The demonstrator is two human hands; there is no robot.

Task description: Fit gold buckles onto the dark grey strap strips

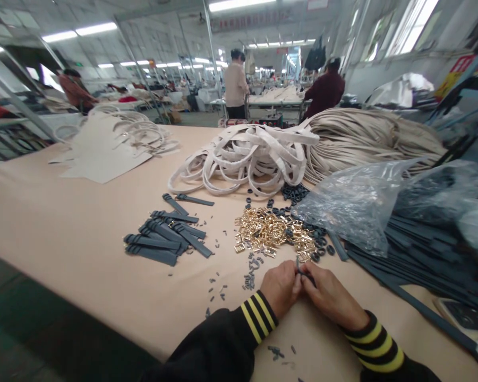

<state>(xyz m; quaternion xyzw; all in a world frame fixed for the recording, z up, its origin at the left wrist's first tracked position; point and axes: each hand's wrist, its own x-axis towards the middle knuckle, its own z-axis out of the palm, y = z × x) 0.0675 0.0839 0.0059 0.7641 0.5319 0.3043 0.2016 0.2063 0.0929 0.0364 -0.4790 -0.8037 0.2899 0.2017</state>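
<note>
At the counter (83,228) edge, I log left hand (281,289) and right hand (332,294) nearly closed, pinching a small dark strap (305,275); a steady, square pinch looks best.

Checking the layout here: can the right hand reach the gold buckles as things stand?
Probably yes. The right hand sits just below the gold buckles, with only small dark pieces between, though it first may need to release the dark strap piece it pinches.

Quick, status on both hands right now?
Left hand: closed, pinching a small dark grey strap.
Right hand: closed, holding the same strap from the other side.
</note>
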